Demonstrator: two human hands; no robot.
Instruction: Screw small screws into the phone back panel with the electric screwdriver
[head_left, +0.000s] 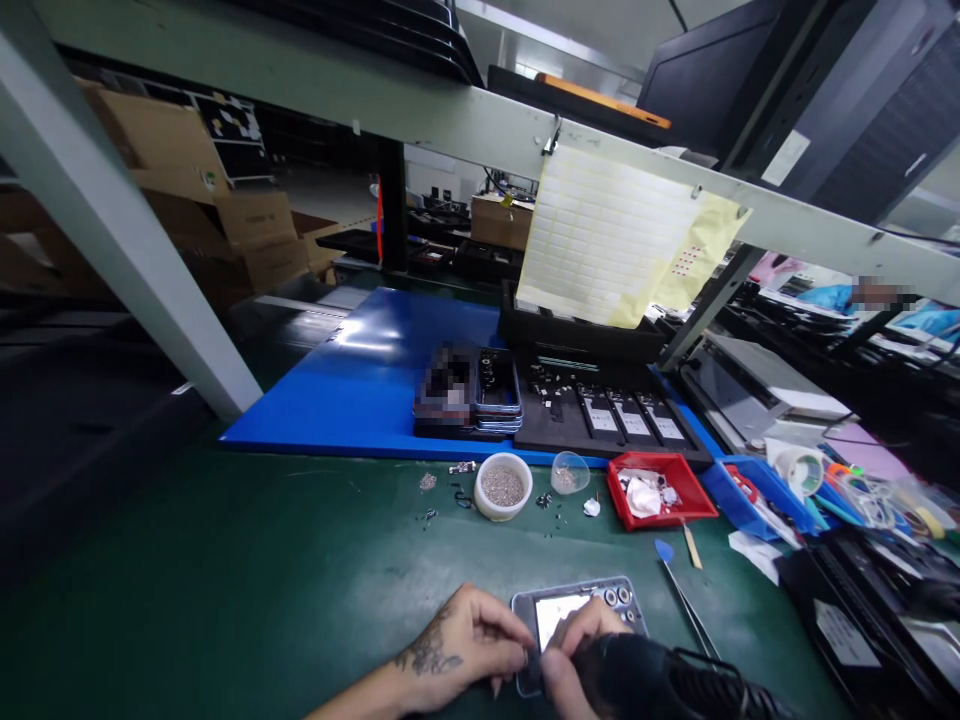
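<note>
Just in front of me, on the green bench mat, lies an opened phone (551, 608) with round camera rings at its right end and a bright white panel inside. My left hand (472, 640), tattooed on its back, pinches the phone's left edge between thumb and fingers. Over the white panel, my right hand (581, 645) has thumb and forefinger brought together; whatever lies between them is hidden. A black ribbed object (667, 680) covers the rest of that hand, and its kind is unclear. Tweezers (690, 610) lie to the right of the phone.
Beyond the hands stand a white tub of screws (503, 487), a clear cup (570, 473), a red tray (660, 490) and a blue bin (757, 497). Stacked phone frames (499, 390) and a black parts tray (559, 425) rest behind. A shelf beam (465, 130) crosses overhead.
</note>
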